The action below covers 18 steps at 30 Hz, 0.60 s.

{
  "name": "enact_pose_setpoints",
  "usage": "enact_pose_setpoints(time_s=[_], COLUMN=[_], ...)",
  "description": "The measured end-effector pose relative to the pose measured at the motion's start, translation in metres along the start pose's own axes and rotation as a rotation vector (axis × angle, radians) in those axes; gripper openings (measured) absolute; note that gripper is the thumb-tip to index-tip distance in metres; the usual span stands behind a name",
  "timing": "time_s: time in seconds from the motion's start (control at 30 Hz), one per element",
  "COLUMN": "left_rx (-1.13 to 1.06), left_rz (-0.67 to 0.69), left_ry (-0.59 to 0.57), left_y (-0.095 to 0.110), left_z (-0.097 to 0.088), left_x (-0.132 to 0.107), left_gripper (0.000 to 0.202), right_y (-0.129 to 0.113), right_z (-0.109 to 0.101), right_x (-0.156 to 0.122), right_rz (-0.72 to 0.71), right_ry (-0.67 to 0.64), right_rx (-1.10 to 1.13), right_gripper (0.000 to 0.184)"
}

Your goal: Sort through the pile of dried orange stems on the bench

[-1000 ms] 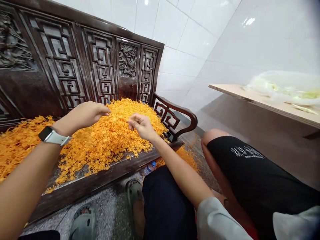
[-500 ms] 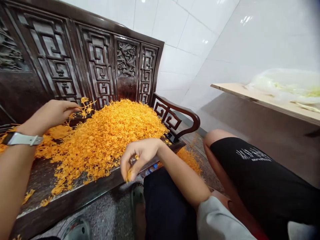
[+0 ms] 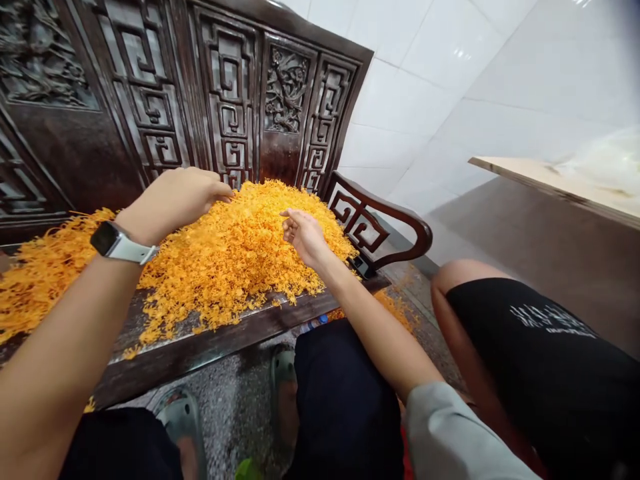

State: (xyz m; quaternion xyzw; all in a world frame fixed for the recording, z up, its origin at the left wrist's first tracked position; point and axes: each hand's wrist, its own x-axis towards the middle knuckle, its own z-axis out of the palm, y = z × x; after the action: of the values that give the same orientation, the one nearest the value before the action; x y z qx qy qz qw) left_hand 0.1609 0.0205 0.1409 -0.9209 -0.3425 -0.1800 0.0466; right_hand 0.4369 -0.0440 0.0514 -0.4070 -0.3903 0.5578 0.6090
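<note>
A large heap of thin, branching orange pieces, flower-like in look, covers the seat of a dark carved wooden bench. My left hand, with a watch on its wrist, reaches over the left side of the heap's top. Its fingers are pressed together and point right; whatever they hold is hidden. Above the heap's right side is my right hand. Its index finger is stretched out and the others are loosely curled, with nothing visible in it.
The bench's carved back and curved armrest bound the heap. More orange pieces lie on the floor. At right are another person's knee in black shorts and a wooden board carrying a translucent plastic bag.
The view has shifted left. My right hand has moved from the bench's front edge up over the heap, and its orange piece no longer shows. The sprig in my left hand is out of sight.
</note>
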Motion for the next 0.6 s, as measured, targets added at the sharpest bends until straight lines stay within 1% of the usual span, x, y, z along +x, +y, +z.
enact_pose_setpoints(time_s=[0.1,0.17,0.23,0.3,0.33,0.4,0.43,0.47,0.5,0.53,0.6], left_rx=[0.073,0.079,0.104,0.097,0.079,0.016,-0.012,-0.025,-0.021,-0.003,0.019], left_rz=[0.036,0.059,0.089,0.108,0.11,0.105,0.097,0.08,0.048,0.005,-0.099], left_ry=[-0.051,-0.08,-0.098,-0.097,-0.09,-0.081,-0.077,-0.073,-0.062,-0.053,-0.013], left_y=[0.024,0.04,0.052,0.056,0.055,0.044,0.034,0.023,0.011,-0.002,-0.026], left_z=[0.004,0.007,0.01,0.013,0.014,0.017,0.017,0.018,0.017,0.017,0.013], left_x=[0.0,0.0,0.0,0.001,0.003,0.006,0.007,0.008,0.007,0.005,-0.004], left_gripper=[0.038,0.036,0.035,0.034,0.033,0.033,0.033,0.033,0.034,0.034,0.034], right_y=[-0.009,-0.012,-0.013,-0.014,-0.015,-0.023,-0.028,-0.034,-0.039,-0.045,-0.054], right_z=[0.003,0.005,0.006,0.007,0.008,0.014,0.018,0.024,0.03,0.035,0.044], right_x=[-0.009,-0.013,-0.015,-0.018,-0.022,-0.036,-0.046,-0.059,-0.073,-0.087,-0.108], right_rz=[-0.163,-0.262,-0.346,-0.431,-0.484,-0.594,-0.636,-0.654,-0.643,-0.608,-0.475], right_ry=[-0.05,-0.104,-0.167,-0.193,-0.183,-0.164,-0.189,-0.253,-0.358,-0.502,-0.843], right_rx=[-0.123,-0.281,-0.463,-0.575,-0.611,-0.7,-0.745,-0.777,-0.79,-0.775,-0.662], right_gripper=[0.032,0.033,0.028,0.02,0.018,0.016,0.015,0.017,0.019,0.02,0.019])
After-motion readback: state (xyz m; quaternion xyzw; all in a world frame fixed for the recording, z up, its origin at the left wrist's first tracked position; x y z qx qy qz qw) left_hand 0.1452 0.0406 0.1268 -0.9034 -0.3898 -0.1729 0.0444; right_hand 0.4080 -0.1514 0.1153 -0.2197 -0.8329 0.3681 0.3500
